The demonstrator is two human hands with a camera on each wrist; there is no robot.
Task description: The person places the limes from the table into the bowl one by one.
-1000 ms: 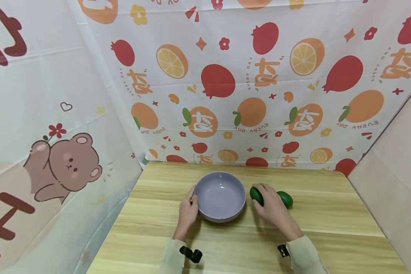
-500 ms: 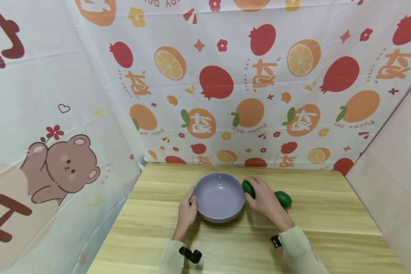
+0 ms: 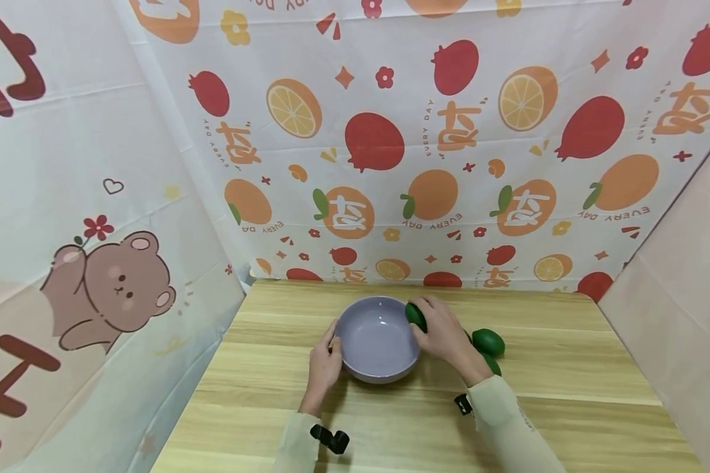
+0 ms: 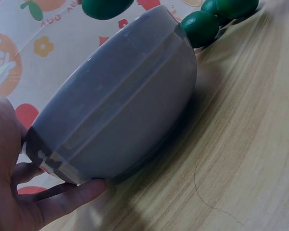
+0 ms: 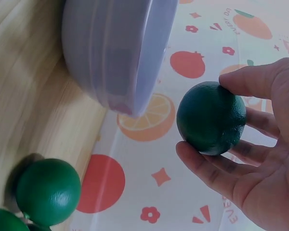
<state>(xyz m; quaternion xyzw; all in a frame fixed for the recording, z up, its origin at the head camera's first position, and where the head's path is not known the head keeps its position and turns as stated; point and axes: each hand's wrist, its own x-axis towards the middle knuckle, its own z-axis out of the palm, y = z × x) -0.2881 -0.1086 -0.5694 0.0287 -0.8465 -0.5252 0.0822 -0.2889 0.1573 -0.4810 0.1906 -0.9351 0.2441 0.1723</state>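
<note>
A lavender-grey bowl (image 3: 378, 341) stands on the wooden table, its inside bare in the head view. On its left side my left hand (image 3: 325, 364) grips the wall, thumb near the rim and fingers lower down in the left wrist view. My right hand (image 3: 448, 335) holds a dark green lime (image 5: 212, 118) between thumb and fingers, at the bowl's right rim and raised above it. More green limes (image 3: 488, 342) lie on the table to the right, partly hidden by the right wrist; the left wrist view shows several limes (image 4: 200, 29) beyond the bowl.
The wooden table (image 3: 260, 394) ends at a fruit-printed cloth (image 3: 307, 157) behind it. A bear-printed cloth (image 3: 124, 282) hangs on the left, and a pale wall (image 3: 686, 289) stands on the right.
My right hand has carried the lime leftward from beside the other limes to the bowl's rim, uncovering more of those on the table. My left hand stays on the bowl.
</note>
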